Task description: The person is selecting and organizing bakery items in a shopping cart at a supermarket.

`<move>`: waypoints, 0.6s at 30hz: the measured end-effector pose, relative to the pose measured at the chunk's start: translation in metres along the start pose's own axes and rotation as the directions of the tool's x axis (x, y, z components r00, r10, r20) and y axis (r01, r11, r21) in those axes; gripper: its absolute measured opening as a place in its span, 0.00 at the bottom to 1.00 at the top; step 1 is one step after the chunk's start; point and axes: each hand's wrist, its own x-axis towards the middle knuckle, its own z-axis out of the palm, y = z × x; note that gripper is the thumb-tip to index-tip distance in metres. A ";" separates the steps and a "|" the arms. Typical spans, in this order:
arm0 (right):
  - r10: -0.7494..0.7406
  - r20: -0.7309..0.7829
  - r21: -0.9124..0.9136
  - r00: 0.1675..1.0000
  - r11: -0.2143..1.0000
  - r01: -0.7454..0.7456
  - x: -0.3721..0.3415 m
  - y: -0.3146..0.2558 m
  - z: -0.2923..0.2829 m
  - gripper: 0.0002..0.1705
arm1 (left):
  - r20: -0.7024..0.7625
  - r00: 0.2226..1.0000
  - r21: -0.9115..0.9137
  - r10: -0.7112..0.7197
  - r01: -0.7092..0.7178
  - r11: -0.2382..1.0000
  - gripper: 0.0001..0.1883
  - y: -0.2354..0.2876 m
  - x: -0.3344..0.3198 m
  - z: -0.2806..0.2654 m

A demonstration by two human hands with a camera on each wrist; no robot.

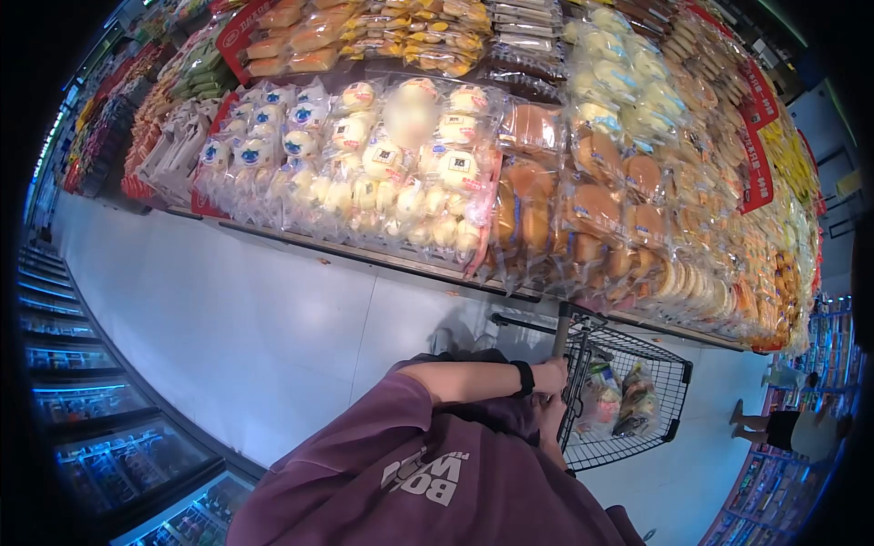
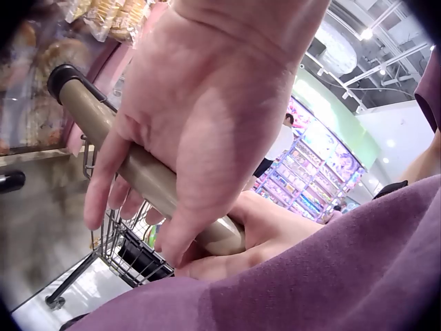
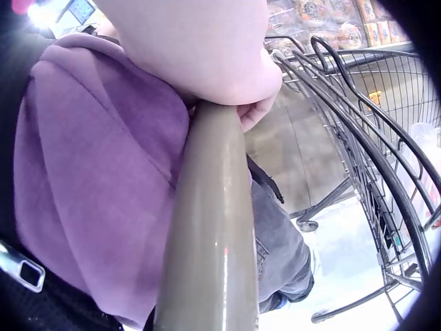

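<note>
A shopping cart [image 1: 675,400] stands right of the person in the head view, its handle [image 1: 562,335] reaching to both hands. The left hand [image 1: 550,375], below a black wristband, holds the handle. Seen in the left wrist view, the left hand [image 2: 207,117] lies over the beige handle bar [image 2: 148,178] with fingers and thumb bent round it. Close beside it, the right hand [image 1: 549,417] grips the same bar. The right wrist view has the bar [image 3: 210,227] running toward the camera under the right hand [image 3: 227,62], whose fingers are partly hidden.
Bagged goods [image 1: 601,400] lie in the cart basket. A long display of packaged bread and buns [image 1: 382,159] runs along the front. Glass-topped cases [image 1: 137,460] line the left. Another person [image 1: 806,432] is at the far right, near stocked shelves [image 1: 760,496].
</note>
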 end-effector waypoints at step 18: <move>-0.110 0.062 0.104 0.992 0.989 0.103 0.008 0.005 -0.010 0.23 | -0.204 0.978 0.116 0.047 -0.024 0.993 0.10 0.000 0.042 0.044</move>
